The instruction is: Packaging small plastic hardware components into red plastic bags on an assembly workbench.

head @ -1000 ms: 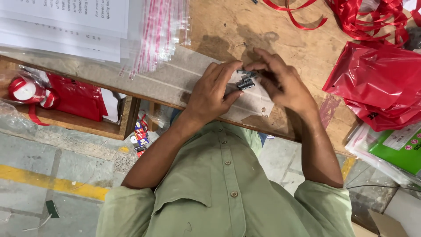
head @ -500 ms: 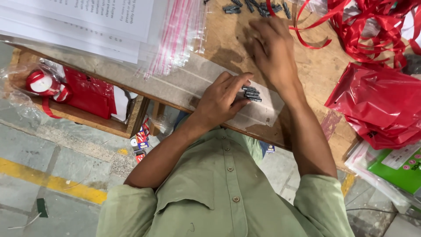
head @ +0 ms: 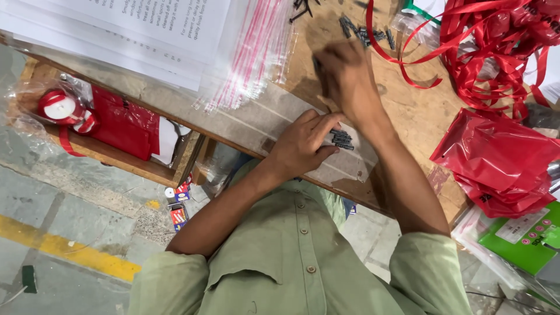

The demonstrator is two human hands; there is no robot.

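Note:
My left hand rests on the near edge of the wooden table, its fingers closed around a small bundle of dark screws. My right hand is stretched farther out over the tabletop, blurred, just below a loose scatter of dark screws. Whether it holds anything I cannot tell. A stack of clear zip bags with red strips lies left of my right hand.
White printed sheets cover the table's left end. Tangled red ribbon and red plastic bags sit at the right. A wooden tray below the table holds red ribbon rolls and red packets. A green box lies lower right.
My right hand left the bundle and reached away across the table toward the scattered screws. My left hand stayed at the table edge with the bundle.

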